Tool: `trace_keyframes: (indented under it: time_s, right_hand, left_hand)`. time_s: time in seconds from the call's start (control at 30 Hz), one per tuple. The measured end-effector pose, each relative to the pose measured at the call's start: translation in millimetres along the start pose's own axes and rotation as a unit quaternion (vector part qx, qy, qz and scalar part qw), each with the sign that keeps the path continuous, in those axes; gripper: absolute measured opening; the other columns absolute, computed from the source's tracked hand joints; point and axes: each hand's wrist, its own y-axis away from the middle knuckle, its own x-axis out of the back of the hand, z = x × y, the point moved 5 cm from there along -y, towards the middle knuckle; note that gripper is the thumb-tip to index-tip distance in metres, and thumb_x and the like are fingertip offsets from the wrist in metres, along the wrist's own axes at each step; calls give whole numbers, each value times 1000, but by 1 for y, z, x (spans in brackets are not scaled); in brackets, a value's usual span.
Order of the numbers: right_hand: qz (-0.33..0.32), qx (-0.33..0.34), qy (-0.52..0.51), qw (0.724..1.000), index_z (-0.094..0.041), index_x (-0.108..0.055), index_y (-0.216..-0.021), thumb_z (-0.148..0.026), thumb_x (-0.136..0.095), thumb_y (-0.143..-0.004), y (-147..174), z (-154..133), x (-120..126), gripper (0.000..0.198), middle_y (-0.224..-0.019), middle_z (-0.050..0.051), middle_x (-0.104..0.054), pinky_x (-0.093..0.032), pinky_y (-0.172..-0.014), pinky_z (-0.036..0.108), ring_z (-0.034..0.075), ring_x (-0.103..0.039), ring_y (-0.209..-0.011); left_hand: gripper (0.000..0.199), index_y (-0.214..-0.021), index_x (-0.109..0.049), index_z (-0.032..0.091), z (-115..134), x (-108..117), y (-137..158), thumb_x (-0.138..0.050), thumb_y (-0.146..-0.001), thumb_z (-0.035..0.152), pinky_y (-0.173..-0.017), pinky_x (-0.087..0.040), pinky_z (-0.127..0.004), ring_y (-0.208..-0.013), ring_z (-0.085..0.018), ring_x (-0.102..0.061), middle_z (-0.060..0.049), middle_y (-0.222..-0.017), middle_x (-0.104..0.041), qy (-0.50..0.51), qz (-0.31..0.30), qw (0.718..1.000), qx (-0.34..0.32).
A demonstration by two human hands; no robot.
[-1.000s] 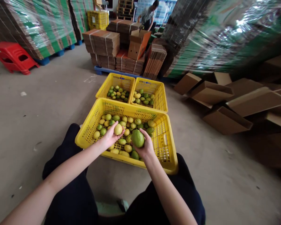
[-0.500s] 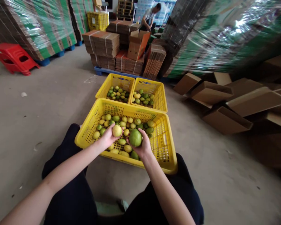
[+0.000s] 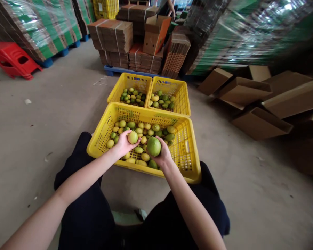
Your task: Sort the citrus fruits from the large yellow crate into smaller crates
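A large yellow plastic crate (image 3: pixel 143 111) stands between my knees, with many yellow and green lemons (image 3: pixel 139 150) spread over its floor. Above it, my left hand (image 3: pixel 124 143) is closed around a pale yellow lemon (image 3: pixel 133 137). My right hand (image 3: pixel 165 152) cups a bigger, round green lemon (image 3: pixel 153 146), fingers wrapped behind it. The two held fruits are side by side with a small gap between them. The hands hide part of the fruit underneath.
Two smaller yellow crates (image 3: pixel 112 92), (image 3: pixel 186 99) holding lemons touch the large crate's far side. Flattened cartons (image 3: pixel 112 34) stack on a blue pallet (image 3: pixel 109 70) beyond. Open cardboard boxes (image 3: pixel 250 90) lie right; a red stool (image 3: pixel 14 59) stands left. Another person's arm (image 3: pixel 171 7) shows at the back.
The view has tipped downward, so the background sits higher in the picture. Both hands keep hold of their lemons; the pale one appears slightly turned in my left hand.
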Motion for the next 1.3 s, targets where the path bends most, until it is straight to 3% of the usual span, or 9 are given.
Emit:
trace_keyframes:
  time_s: [0.17,0.33,0.57,0.73,0.83,0.93,1.17,1.3]
  right_hand:
    - [28,13,-10,999,-19,-65,-85,-26,-54,-95,1,-1,0,17,-62,-1,-69,-58,-57,28,16,-64,-54]
    - [68,-1,-7,998,-21,-61,-79,-33,-50,-97,8,-4,1,24,-57,-1,-66,-56,-55,29,17,-63,-54]
    - [41,-6,7,999,-21,-61,-79,-31,-56,-89,10,-5,2,16,-60,0,-65,-50,-52,26,16,-60,-54]
    - [62,-1,25,998,-21,-61,-80,-31,-60,-87,12,-4,1,12,-61,-1,-66,-50,-49,26,16,-60,-54]
    - [64,25,14,998,-23,-61,-80,-28,-66,-84,13,-5,0,9,-62,-3,-66,-51,-49,26,15,-60,-54]
    - [58,45,5,997,-24,-60,-79,-24,-71,-81,11,-6,0,11,-61,-4,-65,-51,-47,26,14,-58,-53]
    - [34,-24,-3,999,-21,-59,-80,-29,-58,-89,11,1,-3,13,-60,1,-65,-51,-46,26,16,-61,-52]
    - [44,-18,2,999,-20,-60,-81,-28,-54,-92,10,1,-3,15,-59,0,-66,-47,-45,23,15,-63,-53]
  left_hand:
    - [33,-103,-62,9,-8,5,-13,-40,-101,34,-47,-49,-23,-57,-17,-58,-10,-72,-63,-37,-5,997,60]
    - [30,-110,-61,10,-8,11,-23,-40,-101,30,-46,-46,-24,-54,-17,-57,-11,-75,-66,-58,5,997,55]
    - [30,-101,-61,11,-7,11,-21,-38,-103,29,-48,-53,-23,-55,-16,-61,-9,-71,-66,-91,7,995,28]
    - [22,-93,-61,13,-10,5,-14,-50,-100,31,-55,-59,-25,-60,-17,-67,-9,-72,-67,-129,-10,991,25]
    - [11,-89,-63,12,-10,5,-12,-58,-95,20,-51,-55,-19,-56,-13,-64,-8,-71,-67,-156,-16,987,22]
    - [16,-85,-64,11,-9,8,-11,-56,-95,22,-47,-51,-17,-52,-12,-60,-8,-68,-66,-157,-5,987,32]
    - [27,-84,-65,15,-8,13,-17,-48,-98,31,-40,-42,-17,-47,-12,-53,-4,-60,-60,-128,15,991,29]
    - [26,-86,-64,15,-11,15,-21,-47,-98,32,-37,-37,-16,-43,-11,-50,-2,-57,-57,-123,33,991,45]
